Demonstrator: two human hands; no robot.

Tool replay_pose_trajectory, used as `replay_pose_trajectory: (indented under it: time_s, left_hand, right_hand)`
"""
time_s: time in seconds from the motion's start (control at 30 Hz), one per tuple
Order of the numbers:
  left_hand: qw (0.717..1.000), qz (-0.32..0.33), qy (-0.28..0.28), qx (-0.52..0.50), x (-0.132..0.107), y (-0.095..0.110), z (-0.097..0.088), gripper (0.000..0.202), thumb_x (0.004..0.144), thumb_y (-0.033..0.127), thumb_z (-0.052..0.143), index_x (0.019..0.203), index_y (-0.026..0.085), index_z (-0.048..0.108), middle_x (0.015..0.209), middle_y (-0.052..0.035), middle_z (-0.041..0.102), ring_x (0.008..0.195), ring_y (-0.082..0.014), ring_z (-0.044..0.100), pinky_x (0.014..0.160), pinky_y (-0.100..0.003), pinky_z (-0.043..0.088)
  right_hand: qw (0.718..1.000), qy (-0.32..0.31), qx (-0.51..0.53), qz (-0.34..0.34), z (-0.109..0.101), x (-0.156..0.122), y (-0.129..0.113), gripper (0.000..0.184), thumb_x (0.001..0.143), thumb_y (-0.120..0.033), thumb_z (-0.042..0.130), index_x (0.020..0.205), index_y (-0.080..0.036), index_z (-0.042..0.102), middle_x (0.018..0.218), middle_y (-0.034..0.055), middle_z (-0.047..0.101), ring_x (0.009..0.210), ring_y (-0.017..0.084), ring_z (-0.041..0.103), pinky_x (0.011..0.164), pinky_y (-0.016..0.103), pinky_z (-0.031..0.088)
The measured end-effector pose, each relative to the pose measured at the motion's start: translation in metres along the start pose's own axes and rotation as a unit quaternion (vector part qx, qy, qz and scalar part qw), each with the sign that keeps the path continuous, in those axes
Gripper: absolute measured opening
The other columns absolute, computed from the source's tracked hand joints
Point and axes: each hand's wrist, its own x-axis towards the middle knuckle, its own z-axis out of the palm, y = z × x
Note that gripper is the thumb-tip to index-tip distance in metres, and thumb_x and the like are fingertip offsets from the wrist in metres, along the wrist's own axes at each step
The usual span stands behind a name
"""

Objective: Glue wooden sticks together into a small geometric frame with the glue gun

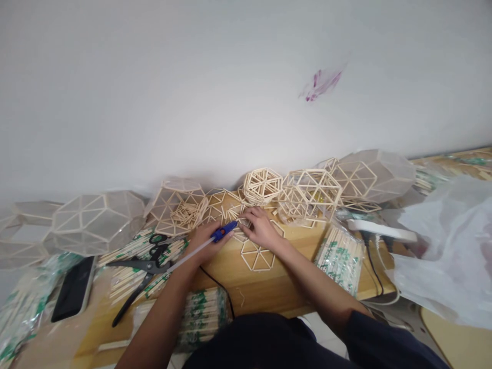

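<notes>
My left hand point(207, 240) is closed round a blue glue gun point(224, 231) with a clear glue stick sticking out behind it. The gun's nozzle points at a flat frame of thin wooden sticks point(237, 219) on the wooden table point(265, 289). My right hand point(260, 225) rests on that frame, fingers curled and pressing on the sticks. A flat hexagon of sticks point(257, 254) lies just under my right wrist.
Several stick-built polyhedra point(311, 193) stand along the white wall, some wrapped in clear film point(96, 220). Black scissors point(144, 266), a dark phone point(74, 294) and packs of chopsticks point(340, 256) lie around. A white plastic bag point(453, 256) sits at right.
</notes>
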Motion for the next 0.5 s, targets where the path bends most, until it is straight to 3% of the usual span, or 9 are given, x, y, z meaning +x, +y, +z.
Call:
replay_pose_trajectory:
  time_s: [0.27, 0.5]
  left_hand:
    - [1.000, -0.022, 0.001, 0.007, -0.0028, -0.0019, -0.0001, 0.033, 0.091, 0.046, 0.070, 0.070, 0.022, 0.062, 0.063, 0.0005, 0.063, 0.057, -0.0147, 0.057, 0.057, -0.026, 0.037]
    - [0.997, -0.069, -0.024, -0.007, -0.0069, -0.0051, -0.0075, 0.024, 0.088, 0.047, 0.073, 0.091, 0.025, 0.081, 0.073, -0.0023, 0.076, 0.062, -0.0186, 0.066, 0.060, -0.028, 0.046]
  right_hand:
    - [1.000, 0.001, 0.025, -0.001, 0.0002, 0.0003, 0.0016, 0.020, 0.093, -0.022, 0.074, 0.113, -0.020, 0.075, 0.111, 0.0115, 0.071, 0.107, 0.028, 0.062, 0.098, 0.045, 0.049]
    - [1.000, 0.000, 0.022, 0.002, 0.0004, 0.0006, 0.0020, 0.020, 0.093, -0.021, 0.074, 0.112, -0.017, 0.074, 0.109, 0.0122, 0.070, 0.108, 0.028, 0.061, 0.099, 0.046, 0.049]
